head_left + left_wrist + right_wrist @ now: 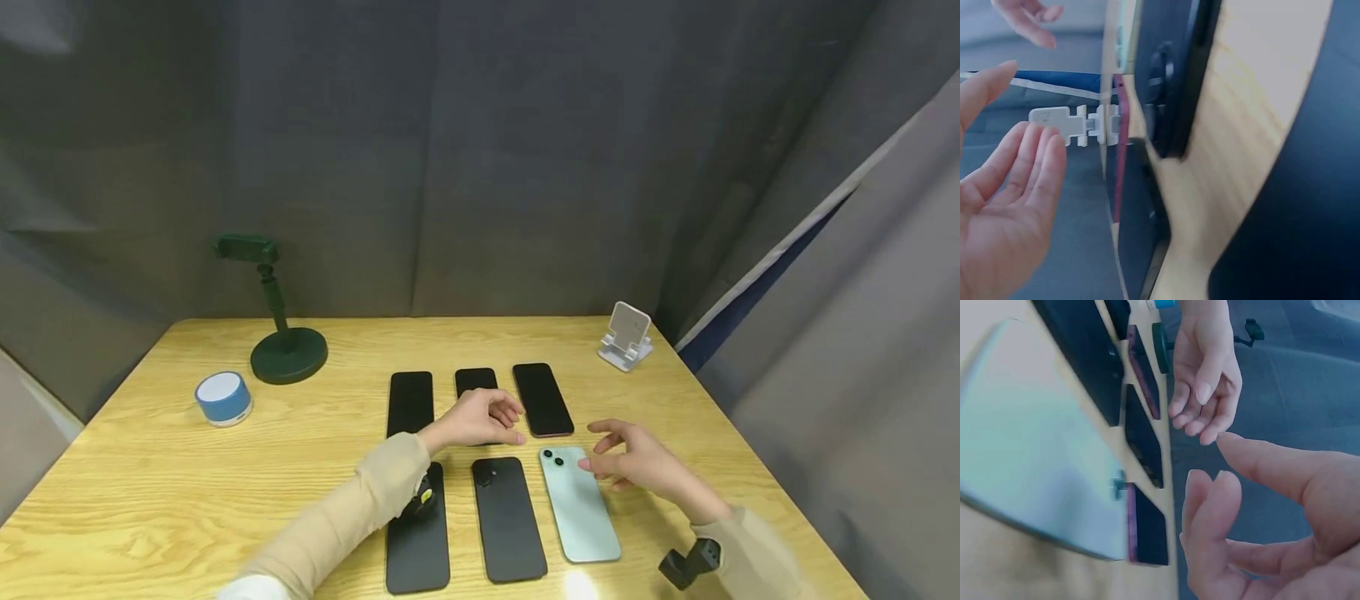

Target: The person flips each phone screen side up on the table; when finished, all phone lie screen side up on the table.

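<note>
My left hand (480,417) hovers with loosely bent fingers over a black phone (475,380) in the back row, partly hiding it. My right hand (637,461) hangs beside the camera end of a mint-green phone (587,517), thumb and fingers apart; in the right wrist view nothing lies between them. Left of the mint phone lies a dark phone (510,525) with its back up. A black phone with a reddish edge (543,400) sits behind, between the hands. Two more dark phones, one at the back (410,402) and one in front (417,554), lie beneath or beyond my left forearm.
A dark green phone stand (288,354) with a round base stands at the back left. Near it is a blue and white round object (223,398). A small white folding stand (626,336) is at the back right. Grey curtains (450,167) border the wooden table (315,442).
</note>
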Demonstrator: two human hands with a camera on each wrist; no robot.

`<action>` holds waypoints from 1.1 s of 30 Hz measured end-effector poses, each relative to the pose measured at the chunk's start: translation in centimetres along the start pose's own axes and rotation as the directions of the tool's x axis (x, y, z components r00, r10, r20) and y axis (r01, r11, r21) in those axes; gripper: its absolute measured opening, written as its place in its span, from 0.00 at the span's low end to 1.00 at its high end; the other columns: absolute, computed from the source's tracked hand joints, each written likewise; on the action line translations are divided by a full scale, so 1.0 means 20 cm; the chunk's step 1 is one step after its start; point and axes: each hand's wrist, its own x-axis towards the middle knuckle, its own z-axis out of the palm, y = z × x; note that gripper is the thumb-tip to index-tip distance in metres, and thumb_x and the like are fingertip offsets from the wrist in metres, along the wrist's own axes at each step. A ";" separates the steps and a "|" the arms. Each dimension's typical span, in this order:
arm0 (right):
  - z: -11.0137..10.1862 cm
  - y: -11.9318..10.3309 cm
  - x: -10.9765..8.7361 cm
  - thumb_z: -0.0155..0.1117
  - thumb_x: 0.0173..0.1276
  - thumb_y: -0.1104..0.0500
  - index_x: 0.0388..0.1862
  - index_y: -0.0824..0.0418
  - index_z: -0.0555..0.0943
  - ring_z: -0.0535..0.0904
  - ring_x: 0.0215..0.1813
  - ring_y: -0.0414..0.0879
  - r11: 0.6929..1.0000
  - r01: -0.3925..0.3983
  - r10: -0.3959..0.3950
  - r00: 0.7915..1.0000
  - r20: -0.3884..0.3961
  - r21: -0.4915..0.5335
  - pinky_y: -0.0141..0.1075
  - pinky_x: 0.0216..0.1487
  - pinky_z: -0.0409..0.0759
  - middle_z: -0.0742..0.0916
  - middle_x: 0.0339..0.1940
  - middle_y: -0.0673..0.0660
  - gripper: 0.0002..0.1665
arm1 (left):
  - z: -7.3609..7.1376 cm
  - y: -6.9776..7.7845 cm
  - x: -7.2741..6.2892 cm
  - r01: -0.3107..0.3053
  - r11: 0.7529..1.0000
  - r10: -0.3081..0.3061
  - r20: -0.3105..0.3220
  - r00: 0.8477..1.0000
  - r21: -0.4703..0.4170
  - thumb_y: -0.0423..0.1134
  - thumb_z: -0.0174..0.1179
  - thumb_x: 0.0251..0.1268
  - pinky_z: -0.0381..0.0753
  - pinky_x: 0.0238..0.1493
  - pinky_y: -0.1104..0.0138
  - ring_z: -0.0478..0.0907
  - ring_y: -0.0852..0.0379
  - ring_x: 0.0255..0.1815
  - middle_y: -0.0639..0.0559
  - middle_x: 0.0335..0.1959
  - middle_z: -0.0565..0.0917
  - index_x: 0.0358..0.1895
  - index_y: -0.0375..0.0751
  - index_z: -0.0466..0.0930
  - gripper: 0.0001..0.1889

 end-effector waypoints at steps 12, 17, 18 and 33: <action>0.13 0.16 -0.17 0.74 0.56 0.52 0.60 0.78 0.69 0.78 0.26 0.45 0.997 -0.060 0.060 0.998 0.004 -0.049 0.32 0.17 0.74 0.78 0.36 0.56 0.43 | 0.08 -0.04 0.06 0.036 0.987 -0.059 0.144 0.988 0.160 0.40 0.72 0.51 0.79 0.43 0.75 0.80 0.63 0.39 0.46 0.42 0.84 0.47 0.36 0.80 0.20; 0.16 0.20 -0.21 0.73 0.57 0.51 0.60 0.78 0.68 0.73 0.21 0.43 0.996 -0.093 0.093 0.996 0.012 -0.017 0.28 0.15 0.69 0.76 0.34 0.55 0.42 | 0.12 -0.03 0.10 -0.014 0.961 -0.042 0.193 0.980 0.278 0.41 0.73 0.51 0.78 0.43 0.77 0.81 0.59 0.41 0.47 0.44 0.84 0.49 0.37 0.79 0.22; 0.16 0.21 -0.22 0.73 0.57 0.51 0.60 0.77 0.68 0.73 0.21 0.43 0.995 -0.103 0.103 0.995 0.013 -0.012 0.28 0.15 0.69 0.75 0.34 0.55 0.42 | 0.13 -0.03 0.11 -0.021 0.956 -0.039 0.199 0.979 0.292 0.41 0.73 0.51 0.78 0.43 0.77 0.81 0.58 0.41 0.47 0.44 0.83 0.49 0.36 0.78 0.23; 0.21 0.25 -0.29 0.70 0.61 0.61 0.67 0.80 0.53 0.83 0.36 0.48 0.930 -0.223 0.192 0.973 0.129 0.293 0.42 0.35 0.86 0.71 0.48 0.67 0.47 | 0.21 0.02 0.15 0.009 0.926 -0.114 0.257 0.960 0.377 0.41 0.74 0.50 0.77 0.44 0.79 0.79 0.65 0.39 0.51 0.45 0.83 0.54 0.38 0.78 0.26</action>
